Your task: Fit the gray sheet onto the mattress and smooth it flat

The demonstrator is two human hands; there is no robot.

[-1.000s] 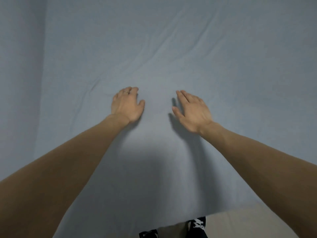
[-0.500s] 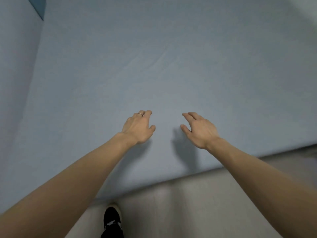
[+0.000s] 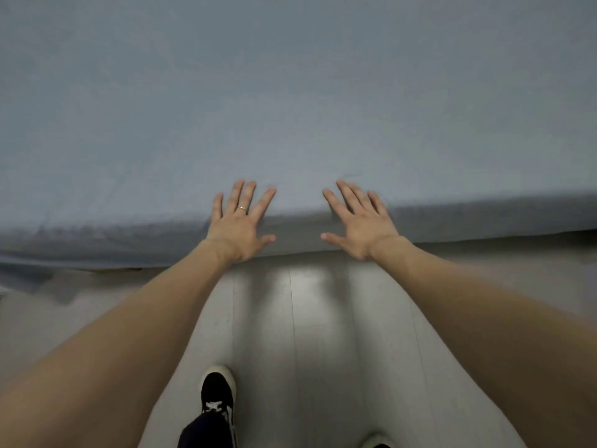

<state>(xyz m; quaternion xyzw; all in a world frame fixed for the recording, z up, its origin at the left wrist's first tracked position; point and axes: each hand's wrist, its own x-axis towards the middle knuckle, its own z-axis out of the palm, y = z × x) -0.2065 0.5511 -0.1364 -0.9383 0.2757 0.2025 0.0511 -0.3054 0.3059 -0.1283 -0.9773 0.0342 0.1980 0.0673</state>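
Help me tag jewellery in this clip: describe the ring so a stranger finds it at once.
Start at the gray sheet filling the upper frame, then drop to its near edge, where two spread hands lie. The ring is a thin band on the left hand; the right hand shows none.

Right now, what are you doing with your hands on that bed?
A person is making the bed. Both hands, the left hand and the right hand, are spread open with straight fingers at the near edge of the gray sheet, over the mattress side. The sheet looks mostly flat. A black shoe stands on the floor.
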